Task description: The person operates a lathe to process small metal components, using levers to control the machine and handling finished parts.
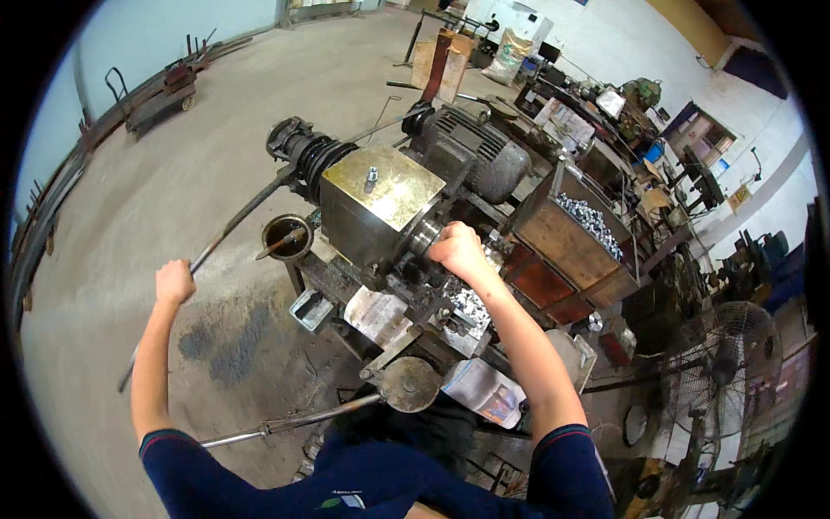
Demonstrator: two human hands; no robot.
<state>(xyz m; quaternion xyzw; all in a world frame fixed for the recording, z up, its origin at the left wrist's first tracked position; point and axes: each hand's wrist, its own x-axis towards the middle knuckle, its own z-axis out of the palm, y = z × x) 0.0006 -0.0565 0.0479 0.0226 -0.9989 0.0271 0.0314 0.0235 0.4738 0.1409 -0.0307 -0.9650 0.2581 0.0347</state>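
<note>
Left hand (175, 281) closed in a fist around a long dark lever bar (235, 223), well out to the left of the machine (380, 203) over the concrete floor (173, 156). Bar running slantwise from beside the left elbow up to the machine's spring-wound end. Right hand (458, 251) curled shut against the round spindle end (425, 235) at the front of the brass-coloured block; whether gripping a small part there, cannot tell. Just left of the block, a round dark cup (288, 238) with a brush-like tool leaning in it. Right of the machine, a wooden crate (566, 238) heaped with small shiny metal pieces (588, 221). Below the right hand, a low tray (467, 316) on the machine frame holding more of the same bright pieces. Near the lower middle, a second lever with a round disc (409, 384) at its pivot. Far right, a standing fan (722, 363).
</note>
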